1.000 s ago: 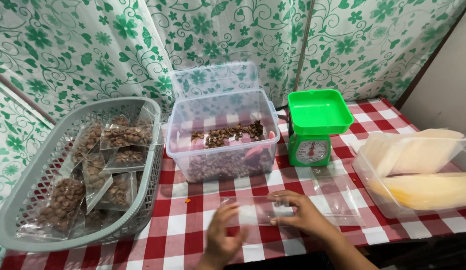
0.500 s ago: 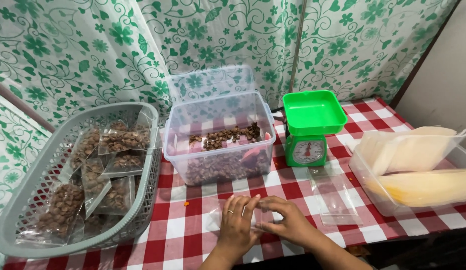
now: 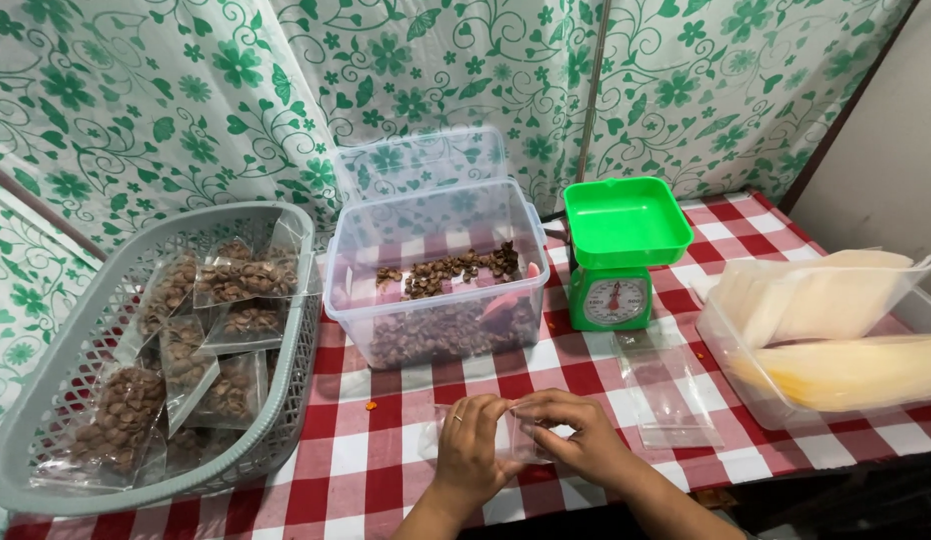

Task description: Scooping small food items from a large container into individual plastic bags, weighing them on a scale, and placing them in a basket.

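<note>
Left of the clear tub (image 3: 436,290) of brown nuts sits our grey basket (image 3: 46,440) of filled packets. In front of the tub, our left hand (image 3: 473,452) and right hand (image 3: 576,437) pinch the mouth of a small clear bag (image 3: 518,432) between fingertips. Right of the tub stand a green scale (image 3: 622,250), flat empty bags (image 3: 676,395), and a tray of sheets (image 3: 836,340).

Both hands (image 3: 526,445) together, fingertips pinched.
</note>
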